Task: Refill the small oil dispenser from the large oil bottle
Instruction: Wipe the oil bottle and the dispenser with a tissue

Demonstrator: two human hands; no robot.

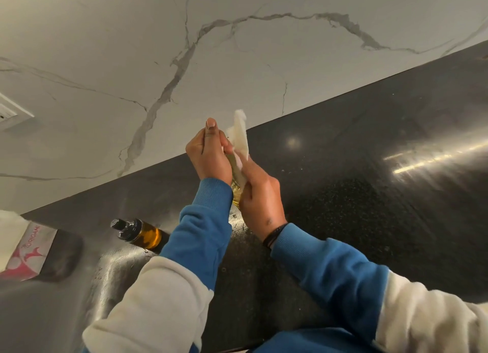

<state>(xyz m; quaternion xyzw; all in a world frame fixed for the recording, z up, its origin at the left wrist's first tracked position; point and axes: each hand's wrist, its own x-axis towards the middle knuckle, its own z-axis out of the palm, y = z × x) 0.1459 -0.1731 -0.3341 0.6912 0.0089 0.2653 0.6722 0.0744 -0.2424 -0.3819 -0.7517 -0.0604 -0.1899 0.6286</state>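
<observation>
The small dark-capped glass oil dispenser with amber oil [138, 233] stands on the black speckled stone counter [356, 194], just left of the person's left blue sleeve and apart from both hands. Its cap is on and it is well out of the working area, which suggests filling is done or paused.

Between the hands, upright on the counter near the white veined marble backsplash [237, 48], is a clear bottle holding yellow oil [235, 194], judged to be the large oil bottle; only a narrow strip of it shows, so its cap and full shape cannot be confirmed.

The left hand [208, 154] is curled around the upper part of this bottle, thumb raised, evidently steadying it. The right hand [260, 199] grips a folded white paper towel [240, 138] and presses it against the bottle's side, the towel's free end standing above the fingers. The arrangement reads as wiping oil off the bottle's surface.

A white packet printed with pink lettering [26, 249] lies at the counter's left edge.
</observation>
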